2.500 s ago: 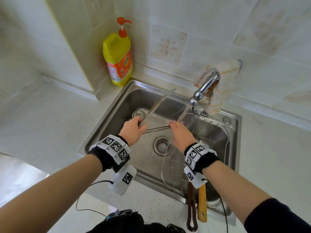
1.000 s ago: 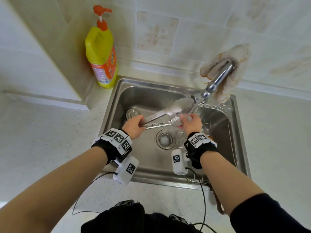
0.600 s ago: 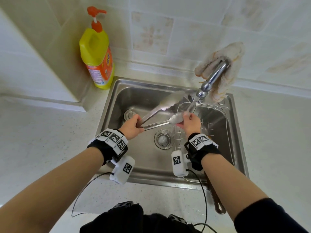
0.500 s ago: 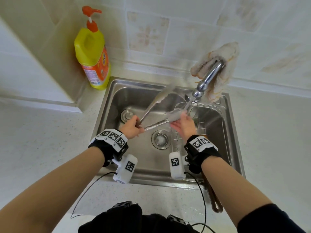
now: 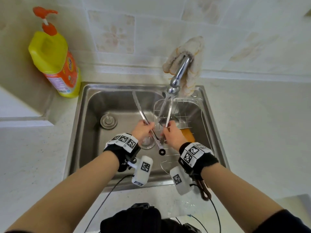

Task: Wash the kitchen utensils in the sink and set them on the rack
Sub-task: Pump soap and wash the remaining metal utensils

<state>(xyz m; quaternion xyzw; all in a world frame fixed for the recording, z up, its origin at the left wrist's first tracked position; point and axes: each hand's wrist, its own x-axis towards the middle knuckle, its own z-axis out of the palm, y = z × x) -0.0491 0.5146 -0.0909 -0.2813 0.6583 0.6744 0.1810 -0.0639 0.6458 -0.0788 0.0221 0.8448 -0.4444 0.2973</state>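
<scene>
left hand (image 5: pixel 143 131) grips tongs (image 5: pixel 139 106) | right hand (image 5: pixel 172 134) grips them too | steel sink (image 5: pixel 87 115) (pale counter (image 5: pixel 33 157), tiled wall (image 5: pixel 151 31))

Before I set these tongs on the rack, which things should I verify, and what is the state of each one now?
1. Grip on the tongs: the left hand and the right hand each hold one arm. Ok.
2. Rinsing: the arm in the right hand lies below the spout of the faucet. Ok.
3. No soap or dirt left on the tongs: cannot tell.
4. Room on the rack: bare wires show beside the orange utensil. Ok.
5. Tongs closed for laying down: the arms are spread in a V. Not ok.
</scene>
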